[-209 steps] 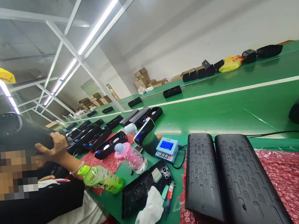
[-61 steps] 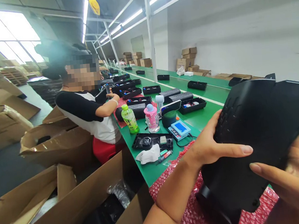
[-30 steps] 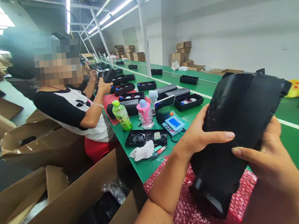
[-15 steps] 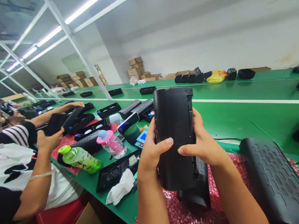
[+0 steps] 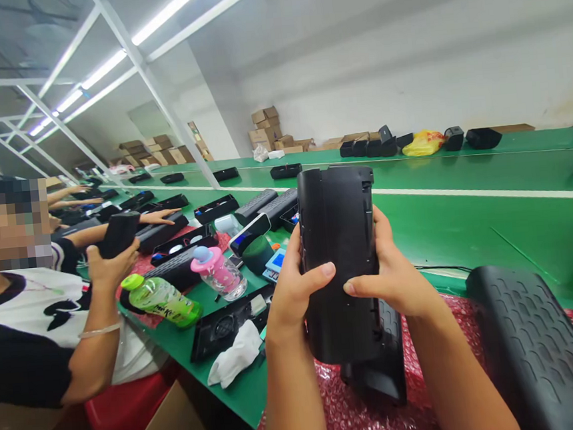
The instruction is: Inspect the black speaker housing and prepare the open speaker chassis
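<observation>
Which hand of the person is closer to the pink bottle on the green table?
Left. The left hand grips the black panel's left edge, nearer the pink bottle; the right hand is behind the panel's far edge.

A factory assembly line: a long green surface point(image 5: 468, 226) runs far back under strip lights point(image 5: 168, 11) hung on a white frame point(image 5: 155, 92). Many alike black housings point(image 5: 255, 204) and open trays point(image 5: 216, 209) lie in rows along it. Workers point(image 5: 50, 329) sit side by side, cartons point(image 5: 266, 126) are stacked at the bare wall, and red bubble wrap point(image 5: 365, 422) pads the near station.
</observation>
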The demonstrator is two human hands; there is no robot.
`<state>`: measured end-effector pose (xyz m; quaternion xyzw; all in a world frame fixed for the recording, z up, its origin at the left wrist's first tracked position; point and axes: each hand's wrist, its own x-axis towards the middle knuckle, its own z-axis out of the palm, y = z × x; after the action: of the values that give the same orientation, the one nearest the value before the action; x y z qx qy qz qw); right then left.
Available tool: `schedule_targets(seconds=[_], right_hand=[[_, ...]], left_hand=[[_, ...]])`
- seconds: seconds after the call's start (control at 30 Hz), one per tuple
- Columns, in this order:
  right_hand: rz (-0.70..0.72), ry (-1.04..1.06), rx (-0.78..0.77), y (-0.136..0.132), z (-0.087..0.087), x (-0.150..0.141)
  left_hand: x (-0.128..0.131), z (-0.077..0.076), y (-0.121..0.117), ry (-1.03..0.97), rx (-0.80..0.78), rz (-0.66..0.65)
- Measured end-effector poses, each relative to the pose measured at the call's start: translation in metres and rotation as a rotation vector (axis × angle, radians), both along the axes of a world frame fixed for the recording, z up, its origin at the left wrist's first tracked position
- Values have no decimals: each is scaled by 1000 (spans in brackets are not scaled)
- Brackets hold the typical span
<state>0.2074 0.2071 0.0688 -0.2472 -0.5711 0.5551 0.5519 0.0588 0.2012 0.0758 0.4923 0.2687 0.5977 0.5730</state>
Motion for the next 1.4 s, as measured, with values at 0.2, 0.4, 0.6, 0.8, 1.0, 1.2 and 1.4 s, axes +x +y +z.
schedule_targets(seconds=[0.2,0.4,0.6,0.8,1.0,1.2,1.4], right_hand=[[4,1,-38,0,0,0],[9,1,-49,1,-2,1],[-1,10,-52,2,2,0],[-8,6,-5,-1,3,0],[-41,75,9,-1,1,-4],[-19,100,24,1,-2,-8],[-78,194,-23,9,-7,-14]], left_hand=[[-8,-4,10,53,26,-53],[-7,-4,10,70,26,-36],[-4,-2,7,33,8,-28],[-7,-3,10,42,25,-35],[-2,-1,6,53,64,1],[0,1,0,22,36,42],[3,2,-1,81,59,94]])
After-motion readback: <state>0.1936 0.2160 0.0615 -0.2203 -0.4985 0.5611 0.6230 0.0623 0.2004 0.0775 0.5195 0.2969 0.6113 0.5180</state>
